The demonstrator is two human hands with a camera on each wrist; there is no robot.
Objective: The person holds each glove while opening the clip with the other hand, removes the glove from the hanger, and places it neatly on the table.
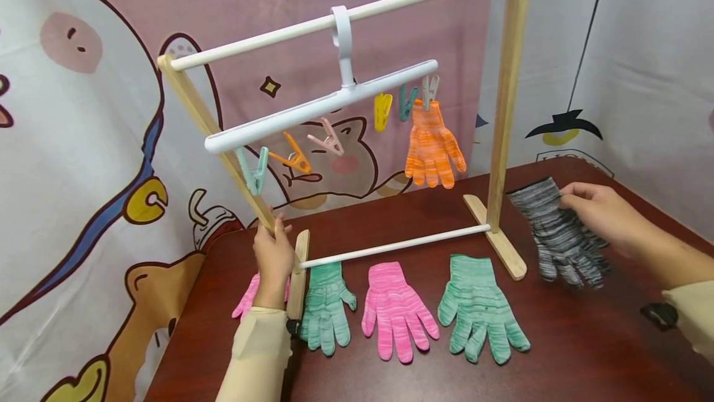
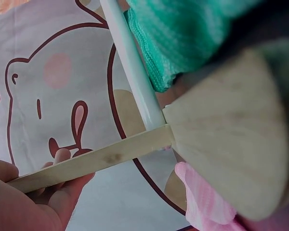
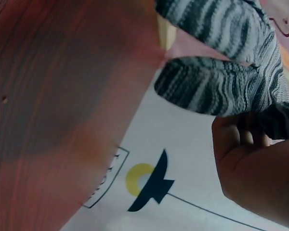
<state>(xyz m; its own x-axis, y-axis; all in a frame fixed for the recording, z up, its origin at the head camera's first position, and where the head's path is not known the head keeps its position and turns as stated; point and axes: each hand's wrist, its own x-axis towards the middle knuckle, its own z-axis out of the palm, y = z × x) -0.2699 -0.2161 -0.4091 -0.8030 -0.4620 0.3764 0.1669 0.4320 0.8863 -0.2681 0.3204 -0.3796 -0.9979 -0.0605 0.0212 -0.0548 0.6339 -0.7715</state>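
Observation:
My left hand (image 1: 273, 259) grips the left post (image 1: 191, 98) of a wooden rack, its fingers round the post in the left wrist view. On the right, beside the rack, my right hand (image 1: 608, 216) pinches a black-and-grey striped knit glove (image 1: 549, 228) near its cuff, and the glove hangs fingers down over the table. A white hanger (image 1: 279, 119) is hooked on the rack's top bar. From its right end an orange glove (image 1: 434, 145) hangs by a pale grey clothespin (image 1: 429, 89).
Other clothespins hang along the hanger: mint (image 1: 255, 170), orange (image 1: 294, 157), pink (image 1: 333, 140), yellow (image 1: 382, 111) and teal (image 1: 407, 103). Across the table lie green (image 1: 326, 309), pink (image 1: 393, 303) and green (image 1: 482, 303) gloves. Another pink glove (image 1: 248, 298) is partly hidden by my left arm.

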